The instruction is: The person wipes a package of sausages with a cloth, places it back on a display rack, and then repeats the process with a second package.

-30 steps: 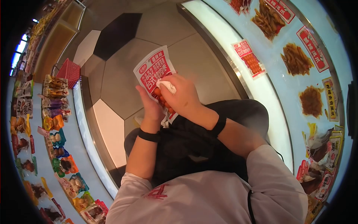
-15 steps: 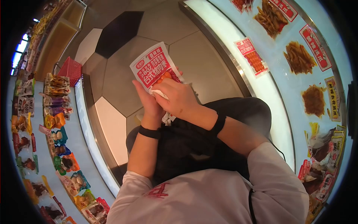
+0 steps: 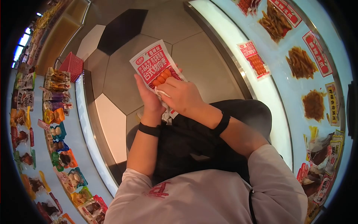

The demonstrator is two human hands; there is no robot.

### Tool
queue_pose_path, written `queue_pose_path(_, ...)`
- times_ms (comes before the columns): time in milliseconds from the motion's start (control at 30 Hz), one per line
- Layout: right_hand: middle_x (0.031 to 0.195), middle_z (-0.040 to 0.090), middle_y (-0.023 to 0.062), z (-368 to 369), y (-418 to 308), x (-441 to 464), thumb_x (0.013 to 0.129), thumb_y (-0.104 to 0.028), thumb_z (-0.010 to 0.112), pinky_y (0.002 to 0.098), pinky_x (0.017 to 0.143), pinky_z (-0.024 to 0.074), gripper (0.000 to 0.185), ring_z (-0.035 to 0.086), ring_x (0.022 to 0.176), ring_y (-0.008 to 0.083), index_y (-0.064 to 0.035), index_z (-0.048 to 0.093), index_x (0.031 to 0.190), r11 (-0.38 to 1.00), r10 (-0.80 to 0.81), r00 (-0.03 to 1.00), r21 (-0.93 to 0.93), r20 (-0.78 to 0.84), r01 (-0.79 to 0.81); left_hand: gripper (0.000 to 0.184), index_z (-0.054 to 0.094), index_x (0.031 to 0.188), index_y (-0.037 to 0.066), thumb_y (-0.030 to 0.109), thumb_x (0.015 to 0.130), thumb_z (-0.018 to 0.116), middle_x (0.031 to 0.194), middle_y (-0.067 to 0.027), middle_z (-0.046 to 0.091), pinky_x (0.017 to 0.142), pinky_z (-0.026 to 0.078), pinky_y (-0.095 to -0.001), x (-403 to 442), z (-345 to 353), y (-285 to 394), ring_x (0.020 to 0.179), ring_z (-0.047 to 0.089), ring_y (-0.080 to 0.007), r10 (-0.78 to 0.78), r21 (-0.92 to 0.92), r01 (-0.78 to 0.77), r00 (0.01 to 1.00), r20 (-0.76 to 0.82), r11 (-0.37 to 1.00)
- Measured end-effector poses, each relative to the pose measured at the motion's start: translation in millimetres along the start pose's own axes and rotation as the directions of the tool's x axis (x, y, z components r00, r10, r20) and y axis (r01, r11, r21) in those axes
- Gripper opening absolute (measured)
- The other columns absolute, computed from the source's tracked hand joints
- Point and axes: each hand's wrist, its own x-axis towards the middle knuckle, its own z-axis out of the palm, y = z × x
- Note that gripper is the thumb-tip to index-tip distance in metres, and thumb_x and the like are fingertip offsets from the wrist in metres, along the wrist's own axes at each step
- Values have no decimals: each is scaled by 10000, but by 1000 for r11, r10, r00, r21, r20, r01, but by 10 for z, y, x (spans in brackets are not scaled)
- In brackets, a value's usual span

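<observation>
A red and white snack packet (image 3: 152, 56) with a picture of sausage-like pieces rests tilted in my left hand (image 3: 148, 99). My left palm and fingers support it from beneath, with the thumb upright along its left edge and fingertips showing past its right edge. Over the packet's lower part, my right hand (image 3: 183, 98) is closed on a crumpled white tissue or cloth (image 3: 162, 93) and presses it to the packet's front. Part of the white material is hidden by my fingers. Something white and crumpled (image 3: 166, 116) lies below my hands, near my lap.
A similar red packet (image 3: 253, 60) lies on the lit display to the right, beside food packs (image 3: 301, 62) and label cards (image 3: 317, 53). Rows of small snack packs (image 3: 57, 95) line the left display. A pink basket (image 3: 71, 67) stands behind it on the tiled floor (image 3: 190, 52).
My right hand has slid slightly down and right on the packet with the white material, uncovering more of the pictured pieces. My left hand keeps its hold; the view has shifted slightly.
</observation>
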Motion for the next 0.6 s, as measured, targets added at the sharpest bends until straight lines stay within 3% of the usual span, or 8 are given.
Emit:
queue_pose_path(100, 829, 608, 6, 29, -10, -60, 802, -224, 706, 353, 560, 513, 145, 640, 697, 218, -150, 679, 924, 1000, -30, 987, 4, 156, 30, 910, 372, 1464, 31, 748, 945, 158, 1324, -246, 560, 1013, 470, -487, 45, -19, 151, 1198, 578, -398, 132, 15, -131, 980, -152, 991)
queue_pose_path(200, 831, 615, 11, 3, 21, -83, 808, -219, 699, 370, 580, 515, 133, 643, 714, 239, -151, 676, 920, 998, -55, 947, 39, 316, 45, 902, 355, 1480, 45, 739, 949, 132, 1373, -238, 523, 1058, 433, -490, 78, -138, 289, 1262, 528, -393, 208, -82, -228, 957, -204, 970)
queue_pose_path(300, 849, 636, 29, -24, 26, -72, 817, -210, 686, 385, 601, 519, 125, 650, 738, 263, -138, 671, 918, 995, 30, 947, 82, 319, -60, 886, 339, 1501, 72, 731, 952, 117, 1415, -236, 484, 1099, 385, -508, 83, -160, 352, 1309, 480, -395, 232, -77, -258, 942, -242, 963)
queue_pose_path(400, 866, 657, 50, 42, 110, -76, 823, -202, 678, 392, 618, 524, 126, 656, 748, 280, -117, 670, 916, 987, 136, 986, 67, 101, -143, 883, 333, 1508, 81, 730, 952, 113, 1425, -237, 476, 1109, 370, -516, 90, -197, 363, 1316, 472, -404, 248, -90, -277, 938, -241, 957)
queue_pose_path(500, 870, 670, 72, 33, 151, -40, 822, -204, 683, 393, 633, 530, 143, 661, 756, 297, -97, 671, 916, 956, 293, 954, -5, 61, -294, 886, 328, 1512, 86, 734, 949, 109, 1434, -235, 469, 1119, 357, -518, 83, -163, 376, 1324, 464, -412, 244, -105, -278, 936, -252, 955)
queue_pose_path(600, 877, 674, 92, 65, -5, -136, 823, -202, 686, 399, 644, 534, 161, 662, 765, 317, -80, 676, 927, 991, 84, 975, 84, 205, -103, 893, 326, 1514, 90, 743, 943, 113, 1439, -233, 464, 1125, 349, -517, 84, -162, 368, 1330, 457, -417, 248, -109, -282, 936, -250, 953)
